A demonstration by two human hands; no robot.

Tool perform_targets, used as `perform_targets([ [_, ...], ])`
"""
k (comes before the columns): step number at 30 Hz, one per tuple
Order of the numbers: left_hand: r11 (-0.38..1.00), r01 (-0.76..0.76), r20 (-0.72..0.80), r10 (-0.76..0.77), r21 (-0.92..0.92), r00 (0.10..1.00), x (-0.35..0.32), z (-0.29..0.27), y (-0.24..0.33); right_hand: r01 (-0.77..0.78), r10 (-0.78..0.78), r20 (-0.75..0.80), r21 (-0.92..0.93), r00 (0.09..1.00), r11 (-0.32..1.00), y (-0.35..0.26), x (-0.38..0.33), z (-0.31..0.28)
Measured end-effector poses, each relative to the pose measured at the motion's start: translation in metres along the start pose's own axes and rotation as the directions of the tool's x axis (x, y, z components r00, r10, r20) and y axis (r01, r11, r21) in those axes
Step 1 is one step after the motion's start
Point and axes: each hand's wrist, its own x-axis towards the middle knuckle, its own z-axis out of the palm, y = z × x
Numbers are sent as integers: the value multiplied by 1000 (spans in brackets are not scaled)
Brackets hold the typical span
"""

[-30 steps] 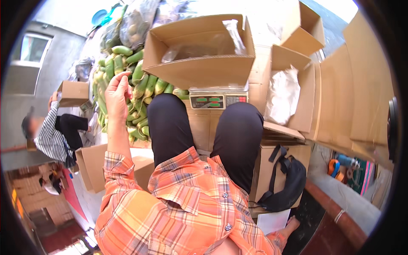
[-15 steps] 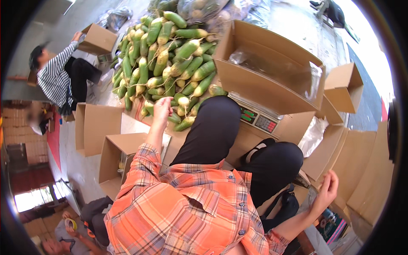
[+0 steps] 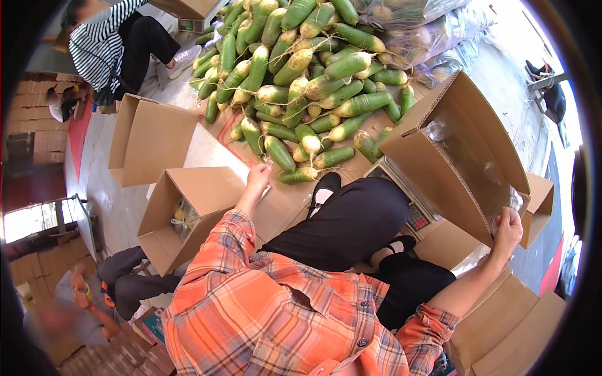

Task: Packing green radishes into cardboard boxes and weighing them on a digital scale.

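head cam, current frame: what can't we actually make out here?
- Left hand: seen from the back at the edge of the radish pile; fingertips hidden, grip unclear.
- Right hand: on the tilted open box; fingers curl behind the clear liner, so contact is unclear.
- Scale: mostly covered by box and knee; display unreadable.
- Small open box: bagged contents too small to identify.
- Frame rim: bent and dark; people at left are cut off.

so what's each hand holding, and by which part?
Right hand grips the big open cardboard box by its lower corner flap. Left hand holds nothing, reaching toward the green radishes.
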Motion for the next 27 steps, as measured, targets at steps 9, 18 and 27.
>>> perform_targets([
  [9, 611, -665, -256, 789, 430, 559, 102, 27, 161, -59, 91, 9, 826, 996, 561, -17, -25, 0],
  [18, 228, -491, 207, 703, 841, 680, 128, 96, 260, -44, 51, 16, 783, 999, 620, -13, -19, 6],
  [27, 195, -377, 54, 828, 905, 559, 151, 110, 317, -57, 133, -28, 803, 991, 593, -27, -22, 5],
])
